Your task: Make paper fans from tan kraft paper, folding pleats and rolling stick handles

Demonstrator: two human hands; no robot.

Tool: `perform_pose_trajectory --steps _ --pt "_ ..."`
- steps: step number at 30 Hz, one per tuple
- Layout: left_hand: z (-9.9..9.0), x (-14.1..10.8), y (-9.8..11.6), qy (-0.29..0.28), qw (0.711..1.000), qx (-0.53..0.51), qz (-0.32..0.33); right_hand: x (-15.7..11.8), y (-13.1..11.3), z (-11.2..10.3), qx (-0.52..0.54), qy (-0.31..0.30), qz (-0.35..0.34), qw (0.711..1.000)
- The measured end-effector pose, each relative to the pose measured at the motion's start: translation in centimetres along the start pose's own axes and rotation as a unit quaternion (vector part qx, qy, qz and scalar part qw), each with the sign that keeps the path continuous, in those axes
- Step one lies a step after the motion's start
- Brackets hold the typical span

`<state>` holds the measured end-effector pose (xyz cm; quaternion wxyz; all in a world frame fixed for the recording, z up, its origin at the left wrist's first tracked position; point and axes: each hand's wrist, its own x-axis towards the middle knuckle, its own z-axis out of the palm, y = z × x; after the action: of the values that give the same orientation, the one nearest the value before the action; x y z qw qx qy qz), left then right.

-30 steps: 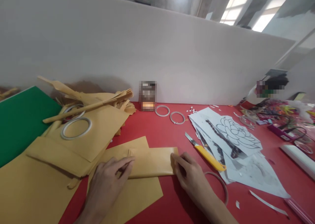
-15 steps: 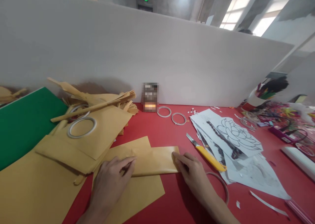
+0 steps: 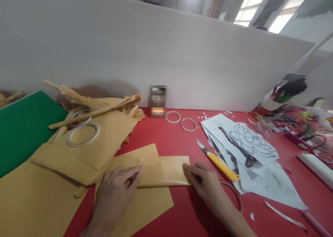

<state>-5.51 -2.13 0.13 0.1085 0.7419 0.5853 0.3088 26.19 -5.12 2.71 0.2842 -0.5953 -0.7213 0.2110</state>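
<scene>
A folded strip of brown kraft paper (image 3: 163,169) lies crosswise in front of me, its long folded edge toward me. My left hand (image 3: 117,192) is closed at its left part, thumb and forefinger pinched on the paper. At the right end, my right hand (image 3: 206,179) pinches the short edge near the corner. Below the strip lies a flat sheet of the same kraft paper (image 3: 153,204), partly covered by my left hand and forearm. A yellow utility knife (image 3: 221,166) with its blade out rests to the right of my right hand.
Left stand a pile of kraft paper (image 3: 114,133) with a tape roll (image 3: 82,134) on top, and a green board (image 3: 28,129). Two more tape rolls (image 3: 173,117) lie near the white partition (image 3: 156,49). Printed drawings (image 3: 255,143) and a pen cup (image 3: 270,103) are on the right.
The view has shifted slightly. Both hands stay on the folded kraft paper in nearly the same positions, with the right fingertips marginally shifted at the strip's end.
</scene>
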Motion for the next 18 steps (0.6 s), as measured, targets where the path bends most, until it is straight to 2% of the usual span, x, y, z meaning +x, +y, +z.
perform_pose_trajectory --steps 8,18 --pt "-0.1 0.0 -0.1 -0.003 1.000 -0.011 0.013 0.0 -1.4 -0.3 -0.004 0.014 -0.021 1.000" --pt "-0.3 0.5 -0.2 -0.017 0.997 -0.073 -0.001 -0.2 -1.2 -0.2 -0.018 0.036 -0.013 0.999"
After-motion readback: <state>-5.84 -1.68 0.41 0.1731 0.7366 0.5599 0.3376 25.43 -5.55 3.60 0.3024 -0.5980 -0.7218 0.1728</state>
